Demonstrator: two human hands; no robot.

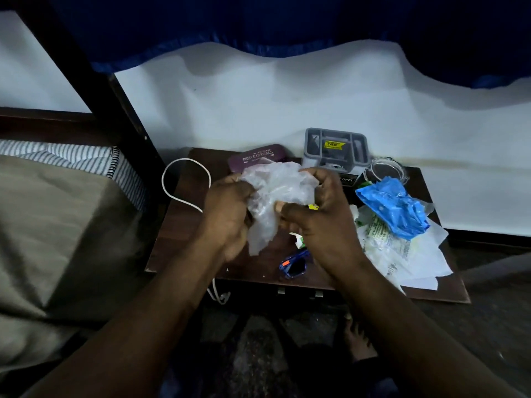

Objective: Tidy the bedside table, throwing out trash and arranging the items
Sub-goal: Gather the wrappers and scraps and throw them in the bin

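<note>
Working over the bedside table [184,239], straight below the fingers. Off to the right of the right-hand fingers, well apart: a heap of white wrappers [413,257], with a blue plastic bag [393,208] lying on top. Up between both sets of fingers, lifted off the wood: the clear plastic bag [275,188], half scrunched. Left hand [227,214] curled round its left edge, right hand [319,225] gripping the right side with bent fingers, thumb pressed in. Looks like the balling-up step, early days for the tidy overall. To do it well: squeeze inward from both sides, push the air out, tuck the loose tail hanging beside the left fingers into the wad before binning. Beyond the fingertips, a grey box [336,150] and a purple glasses case [255,158], probably keepers, so no sweeping those. Just below the right knuckles, blue sunglasses [294,265], so mind the elbows. Tiny yellow bit [313,207] at the right fingertips, can't tell if pinched or just stuck.
</note>
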